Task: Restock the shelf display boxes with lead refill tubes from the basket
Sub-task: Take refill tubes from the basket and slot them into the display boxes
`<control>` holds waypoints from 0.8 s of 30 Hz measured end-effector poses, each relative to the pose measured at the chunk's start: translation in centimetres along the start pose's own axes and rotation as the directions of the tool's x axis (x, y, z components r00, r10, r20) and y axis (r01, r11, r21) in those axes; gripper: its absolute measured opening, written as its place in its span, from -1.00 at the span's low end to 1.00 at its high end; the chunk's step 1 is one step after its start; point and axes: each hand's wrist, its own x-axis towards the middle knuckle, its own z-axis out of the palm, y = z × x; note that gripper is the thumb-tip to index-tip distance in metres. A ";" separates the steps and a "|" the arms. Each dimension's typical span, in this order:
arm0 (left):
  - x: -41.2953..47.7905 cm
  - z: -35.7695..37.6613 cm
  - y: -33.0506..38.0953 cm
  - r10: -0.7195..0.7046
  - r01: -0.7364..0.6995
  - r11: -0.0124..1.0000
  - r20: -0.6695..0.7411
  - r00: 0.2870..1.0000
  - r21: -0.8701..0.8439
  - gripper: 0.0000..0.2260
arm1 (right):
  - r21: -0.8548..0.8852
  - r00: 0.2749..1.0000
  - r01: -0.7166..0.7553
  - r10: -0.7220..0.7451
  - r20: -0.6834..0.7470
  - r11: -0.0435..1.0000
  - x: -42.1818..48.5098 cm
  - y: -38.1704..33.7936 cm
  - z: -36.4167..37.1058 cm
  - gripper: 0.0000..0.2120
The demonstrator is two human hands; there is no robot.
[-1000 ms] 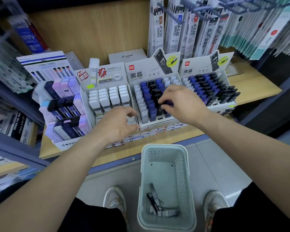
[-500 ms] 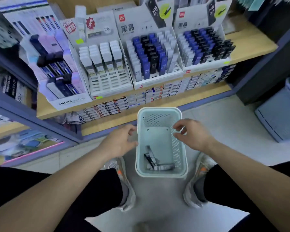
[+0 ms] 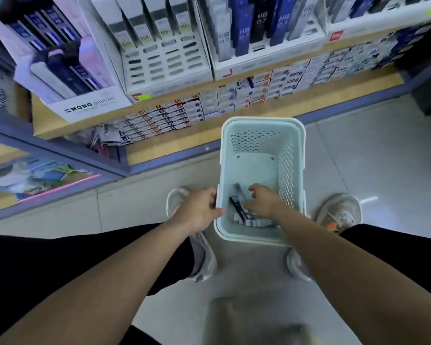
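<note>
Our left hand grips the left rim of the basket, thumb hooked over the edge and fingers on the outer wall. Our right hand reaches down inside, fingers curled over the tubes; we cannot tell whether it has one pinched. The tubes lie in a loose heap at the near end of the basket's bottom. The basket stands on the floor between our shoes, below the boxes on the shelf.

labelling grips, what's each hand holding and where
Left hand grips the basket by its left rim. Right hand is over the tubes; any hold cannot be told.
</note>
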 end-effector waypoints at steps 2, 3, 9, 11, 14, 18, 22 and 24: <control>0.6 -0.4 0.1 0.009 -0.010 0.999 -0.047 0.999 -0.034 -0.80 | -0.047 0.999 -0.031 0.033 0.037 0.998 2.0 0.1 0.9 -0.33; 0.9 -0.7 0.2 0.007 -0.010 0.999 -0.076 0.997 -0.041 -0.80 | -0.063 0.999 -0.021 0.024 0.046 0.998 2.7 -0.1 1.3 -0.37; 1.9 -1.3 0.4 0.063 -0.066 0.997 -0.102 0.993 -0.029 -0.61 | 0.032 0.994 -0.037 0.040 -0.106 0.999 4.8 -1.4 2.9 -0.41; 2.0 -1.2 0.3 0.072 -0.076 0.997 -0.106 0.992 -0.035 -0.61 | 0.037 0.995 -0.039 0.042 -0.090 0.999 5.3 -1.2 3.1 -0.51; 2.2 -1.1 0.2 0.085 -0.089 0.996 -0.123 0.989 -0.023 -0.61 | -0.018 0.999 -0.005 0.004 -0.033 1.000 5.4 -0.9 3.4 -0.80; 2.6 -0.8 0.1 0.085 -0.092 0.994 -0.110 0.990 -0.063 -0.62 | -0.036 0.999 0.027 -0.029 -0.046 0.999 5.0 -0.5 3.2 -0.84; 2.7 -0.5 -0.1 0.085 -0.095 0.991 -0.104 0.991 -0.094 -0.63 | 0.082 0.993 0.054 -0.045 -0.108 0.995 5.2 -0.5 3.5 -0.76; 2.8 -0.5 -0.1 0.098 -0.108 0.990 -0.102 0.990 -0.095 -0.63 | 0.175 0.987 0.075 -0.049 -0.151 0.982 5.4 -0.4 3.5 -0.84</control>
